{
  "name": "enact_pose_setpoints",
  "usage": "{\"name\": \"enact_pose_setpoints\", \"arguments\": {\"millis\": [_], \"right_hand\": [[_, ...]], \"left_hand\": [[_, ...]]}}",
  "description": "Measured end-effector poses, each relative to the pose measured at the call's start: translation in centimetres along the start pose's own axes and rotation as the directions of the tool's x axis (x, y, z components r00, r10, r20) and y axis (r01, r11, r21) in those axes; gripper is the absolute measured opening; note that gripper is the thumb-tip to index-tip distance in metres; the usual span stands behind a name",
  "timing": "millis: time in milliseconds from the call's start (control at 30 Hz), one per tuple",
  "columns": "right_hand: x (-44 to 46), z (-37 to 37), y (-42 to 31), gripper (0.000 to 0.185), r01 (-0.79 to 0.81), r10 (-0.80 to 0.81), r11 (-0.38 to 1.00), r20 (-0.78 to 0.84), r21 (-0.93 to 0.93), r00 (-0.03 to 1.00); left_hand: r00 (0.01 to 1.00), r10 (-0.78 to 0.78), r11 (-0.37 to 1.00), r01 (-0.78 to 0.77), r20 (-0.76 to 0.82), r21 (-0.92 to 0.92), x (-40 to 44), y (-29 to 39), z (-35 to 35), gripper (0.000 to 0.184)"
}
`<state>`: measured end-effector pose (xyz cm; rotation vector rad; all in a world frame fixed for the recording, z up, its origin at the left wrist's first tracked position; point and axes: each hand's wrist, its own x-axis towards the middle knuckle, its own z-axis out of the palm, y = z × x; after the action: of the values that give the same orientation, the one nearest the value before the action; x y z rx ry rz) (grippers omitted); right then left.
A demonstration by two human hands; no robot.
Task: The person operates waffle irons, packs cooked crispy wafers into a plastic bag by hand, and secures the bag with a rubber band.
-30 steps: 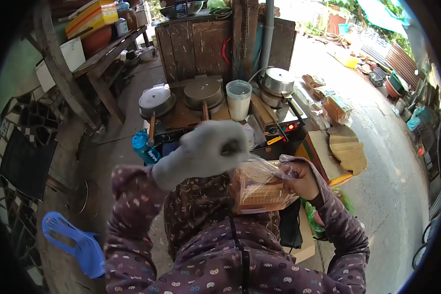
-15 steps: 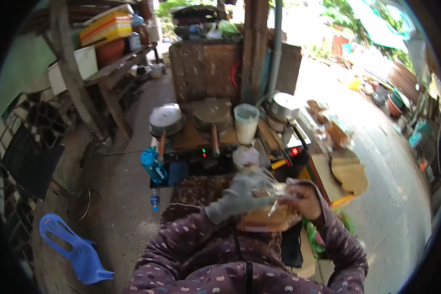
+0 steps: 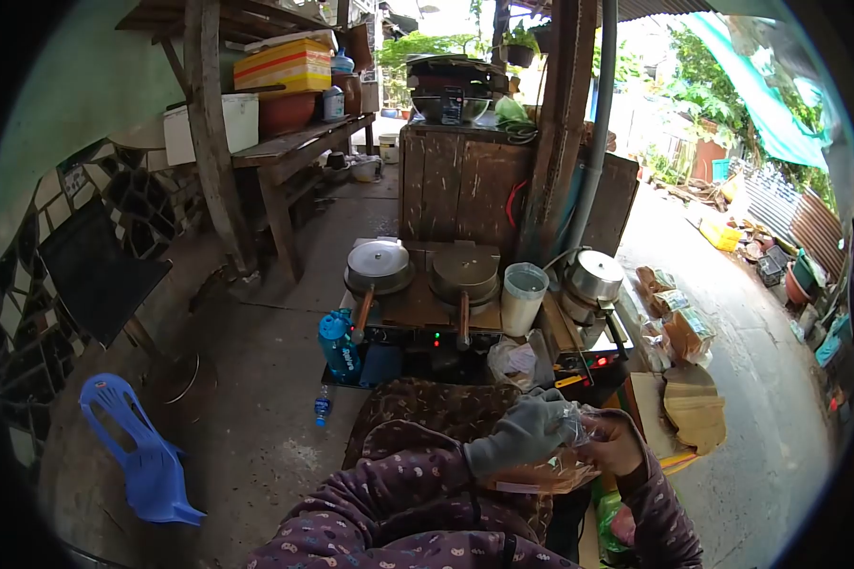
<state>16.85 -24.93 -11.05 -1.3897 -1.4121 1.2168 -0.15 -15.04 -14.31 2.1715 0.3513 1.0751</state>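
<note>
My left hand, in a grey glove, is closed on the gathered top of a clear plastic bag. My bare right hand pinches the same crumpled plastic from the other side, close to the left fingertips. Below both hands the bag rests at my lap, with something tan-brown inside that I cannot make out. Part of it is hidden by the glove and sleeve. Just beyond the hands lies another crumpled clear bag with a pale label or paper.
Two round lidded pans, one silver and one brown, stand ahead. Beside them are a tub of pale liquid and a silver pot. A blue bottle stands left; wrapped packages lie right. A blue chair is on the floor.
The head view has shifted, so the scene sits lower and further right. My hands have drawn closer together on the bag's neck, and the plastic there looks more bunched.
</note>
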Motion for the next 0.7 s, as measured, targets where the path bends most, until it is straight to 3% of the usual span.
{"name": "enact_pose_setpoints", "arguments": {"millis": [67,167,400,467,500,533,567,600,700], "right_hand": [[0.2,0.5,0.2,0.042,0.034,-0.034,0.997,-0.002,0.064,0.999],[0.3,0.5,-0.4,0.038,0.093,-0.093,0.996,0.035,0.001,0.995],[0.3,1.2,0.1,0.027,0.142,-0.144,0.990,-0.152,-0.025,0.978],[0.2,1.3,-0.5,0.025,0.144,-0.157,0.985,-0.159,-0.090,0.975],[0.4,1.3,0.3,0.020,0.074,-0.074,0.997,-0.202,-0.009,0.977],[1.2,1.4,1.9,0.015,0.198,-0.165,0.973,-0.241,0.121,0.956],[0.7,1.5,1.5,0.013,0.122,-0.090,0.987,-0.263,0.106,0.961],[0.5,1.5,1.0,0.012,0.040,-0.011,0.995,-0.282,0.096,0.959],[0.5,1.1,1.7,0.011,0.005,0.005,0.999,-0.272,0.035,0.962]], "left_hand": [[1.000,-0.017,0.999,0.017,-0.012,-0.046,0.0,0.1,0.1,0.017],[1.000,-0.023,1.000,0.023,-0.020,-0.017,-0.2,-0.3,0.7,0.016],[1.000,-0.024,1.000,0.024,0.007,0.004,0.0,-0.5,0.9,0.017],[0.998,0.031,0.991,-0.038,0.059,0.127,0.3,-1.3,0.6,0.017],[0.994,0.053,0.982,-0.069,0.094,0.177,0.5,-1.5,0.5,0.016],[0.993,0.115,0.991,-0.117,0.040,0.063,1.0,-0.8,-0.2,0.015],[0.986,0.163,0.985,-0.164,-0.021,-0.051,1.8,0.4,-1.6,0.015],[0.974,0.215,0.974,-0.219,-0.070,-0.055,2.7,2.1,-3.6,0.012],[0.918,0.273,0.957,-0.291,-0.287,-0.021,3.3,4.5,-8.4,0.016]]}}
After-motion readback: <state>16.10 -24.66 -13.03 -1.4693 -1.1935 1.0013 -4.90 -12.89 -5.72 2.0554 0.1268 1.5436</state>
